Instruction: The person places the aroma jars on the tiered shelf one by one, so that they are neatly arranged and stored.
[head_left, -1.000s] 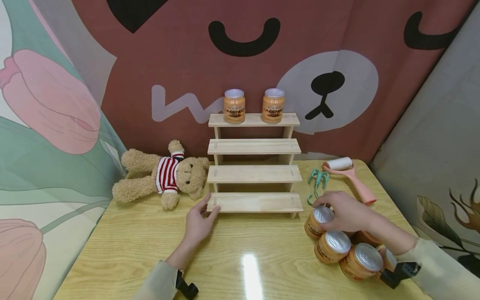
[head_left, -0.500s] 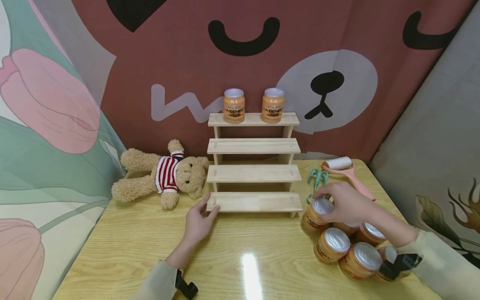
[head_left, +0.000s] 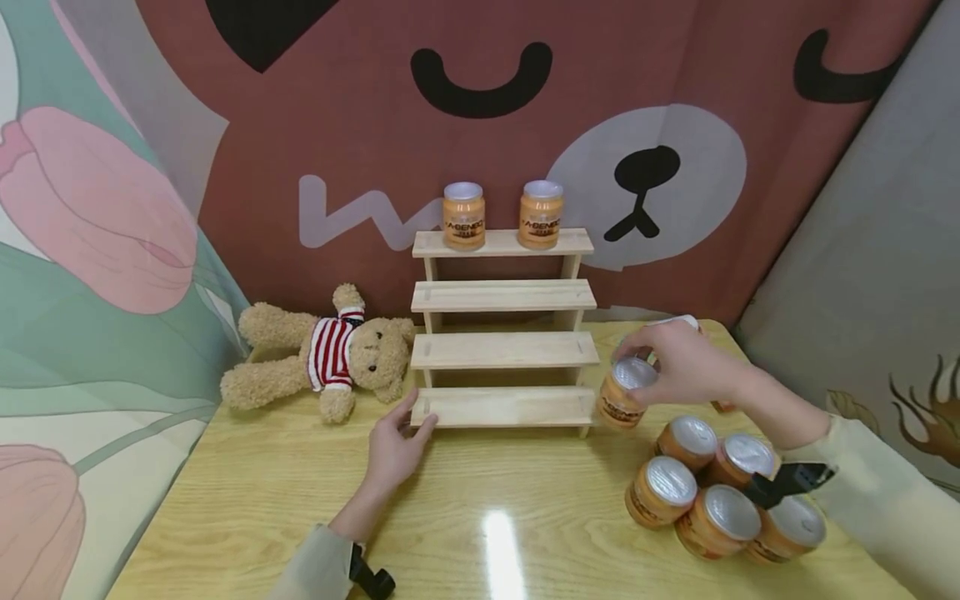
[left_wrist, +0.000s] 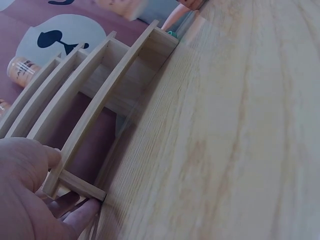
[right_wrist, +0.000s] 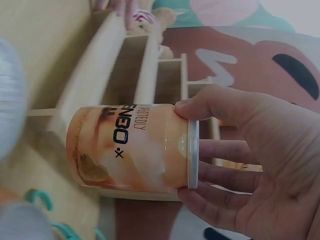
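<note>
Since the earlier frame your right hand (head_left: 686, 367) has lifted one orange jar (head_left: 624, 392) off the table (head_left: 247, 500) and carried it up and leftward, away from the cluster of jars (head_left: 712, 492), which now sits below and to the right of your grip. Your fingers (right_wrist: 220, 150) and thumb are curled around the jar's lid end, clamped on it, and the jar hangs tilted in the air just beside the right end of the stepped wooden shelf (head_left: 504, 350), level with its lowest step, and clear of the table. Your left hand (head_left: 396, 446) has stayed put: its fingers lie fairly straight and relaxed, with the thumb against the front left corner of the bottom step and the fingertips (left_wrist: 80, 220) touching beneath that corner, well to the left of the held jar. Two more jars (head_left: 501, 215) stand upright on the top step, above and left of your grip. A teddy bear (head_left: 322, 354) in a striped shirt lies on the table beyond your left hand, just beside the shelf.
</note>
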